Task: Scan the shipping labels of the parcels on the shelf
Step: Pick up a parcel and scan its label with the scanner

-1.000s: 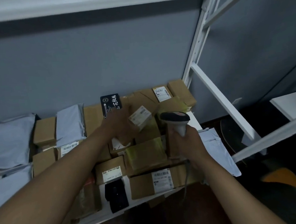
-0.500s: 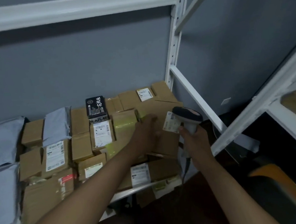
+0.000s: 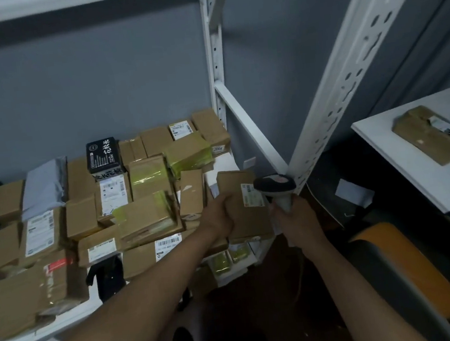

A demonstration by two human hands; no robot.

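Note:
My left hand (image 3: 221, 216) grips the left edge of a flat brown cardboard parcel (image 3: 246, 219) at the right end of the white shelf (image 3: 68, 321). A white shipping label (image 3: 252, 195) faces up on the parcel's right side. My right hand (image 3: 294, 220) holds the grey handle of a barcode scanner (image 3: 275, 186), whose dark head sits right beside that label. Many other brown boxes fill the shelf, some with labels (image 3: 167, 244) showing.
A black box with white writing (image 3: 103, 155) stands at the back of the pile. Grey mailer bags (image 3: 42, 185) lie at the left. White shelf uprights (image 3: 215, 61) rise behind the parcels. A second white surface (image 3: 410, 163) at right carries a brown parcel (image 3: 432, 132).
My left hand has drawn the labelled parcel rightward to the shelf's right end, and its label now faces up beside the scanner head. My view has swung right.

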